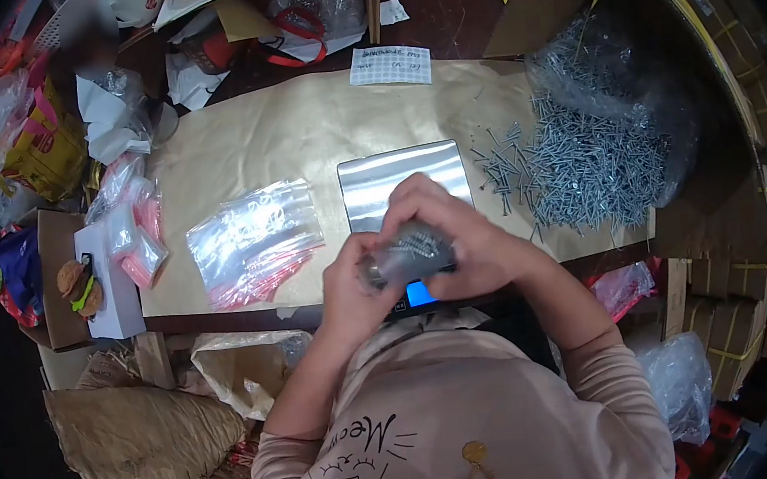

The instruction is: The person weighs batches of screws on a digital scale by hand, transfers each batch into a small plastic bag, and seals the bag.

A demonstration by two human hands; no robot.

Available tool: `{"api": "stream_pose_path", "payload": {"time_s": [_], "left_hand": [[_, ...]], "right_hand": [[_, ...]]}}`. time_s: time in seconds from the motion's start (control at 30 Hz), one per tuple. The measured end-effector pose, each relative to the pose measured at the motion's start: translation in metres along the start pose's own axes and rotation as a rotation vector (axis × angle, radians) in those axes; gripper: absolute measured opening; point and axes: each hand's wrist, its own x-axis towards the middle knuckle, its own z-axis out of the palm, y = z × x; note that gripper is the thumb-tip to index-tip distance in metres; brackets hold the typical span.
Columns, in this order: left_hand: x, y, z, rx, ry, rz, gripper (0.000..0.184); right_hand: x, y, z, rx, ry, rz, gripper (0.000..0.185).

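Both of my hands are closed round a small clear plastic bag of screws [414, 247], held just above the front of a digital scale. My left hand [355, 280] grips its left end. My right hand [467, 231] wraps over its top and right side. The bag is somewhat blurred, and fingers cover part of it. Behind the hands is the scale's shiny steel plate [399, 168], and its lit blue display [420, 293] shows below them. To the right lies a big heap of silver screws [595, 161], with a few loose ones at its left edge.
A stack of flat zip bags [257, 239] with red edges lies left of the scale. Brown paper [296, 122] covers the table. A large cardboard box [722, 166] borders the screws at right. A handwritten label [390, 66] lies at the back; more packed bags [131, 238] sit far left.
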Motion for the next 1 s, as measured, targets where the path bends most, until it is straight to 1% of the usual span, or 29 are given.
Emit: {"api": "stream_pose_path", "payload": {"time_s": [0.07, 0.17, 0.27, 0.37, 0.4, 0.5, 0.57, 0.63, 0.67, 0.77, 0.8, 0.9, 1.0], "left_hand": [[0.004, 0.007, 0.01, 0.084, 0.002, 0.062, 0.044], [0.003, 0.01, 0.011, 0.006, -0.034, 0.099, 0.042], [0.001, 0.006, 0.005, -0.048, -0.034, 0.027, 0.038], [-0.002, 0.005, -0.004, -0.159, -0.072, -0.019, 0.037], [-0.002, 0.005, -0.006, -0.176, -0.072, -0.001, 0.036], [-0.003, 0.009, -0.01, -0.208, -0.07, 0.048, 0.035], [-0.005, 0.013, -0.013, -0.208, -0.061, 0.067, 0.035], [-0.008, 0.016, -0.016, -0.167, -0.09, 0.06, 0.039], [-0.009, 0.018, -0.017, -0.146, -0.106, 0.057, 0.042], [-0.01, 0.027, -0.014, -0.304, -0.2, 0.074, 0.048], [-0.012, 0.024, -0.016, -0.297, -0.271, 0.072, 0.056], [-0.01, 0.028, -0.011, -0.348, -0.233, 0.19, 0.049], [-0.016, 0.025, -0.018, -0.284, -0.175, 0.013, 0.04]], "right_hand": [[0.008, -0.017, 0.009, -0.254, -0.049, -0.061, 0.052], [0.007, -0.025, 0.011, -0.363, -0.1, -0.084, 0.049], [0.001, -0.02, -0.007, -0.234, 0.007, -0.095, 0.051], [-0.012, 0.009, -0.012, -0.069, 0.193, 0.046, 0.057], [-0.018, 0.019, -0.013, -0.054, 0.181, 0.204, 0.063], [-0.029, 0.046, -0.007, -0.482, 0.182, 0.284, 0.068], [-0.032, 0.052, -0.006, -0.496, 0.13, 0.192, 0.071], [-0.026, 0.03, -0.006, -0.451, 0.083, 0.078, 0.072], [-0.022, 0.018, -0.007, -0.347, 0.034, 0.029, 0.062], [-0.011, -0.014, -0.005, -0.413, -0.129, -0.143, 0.049], [-0.011, -0.018, 0.001, -0.409, -0.101, -0.159, 0.023], [-0.009, -0.022, 0.002, -0.422, -0.052, -0.273, 0.028], [-0.016, -0.01, 0.003, -0.39, 0.082, -0.22, 0.02]]}}
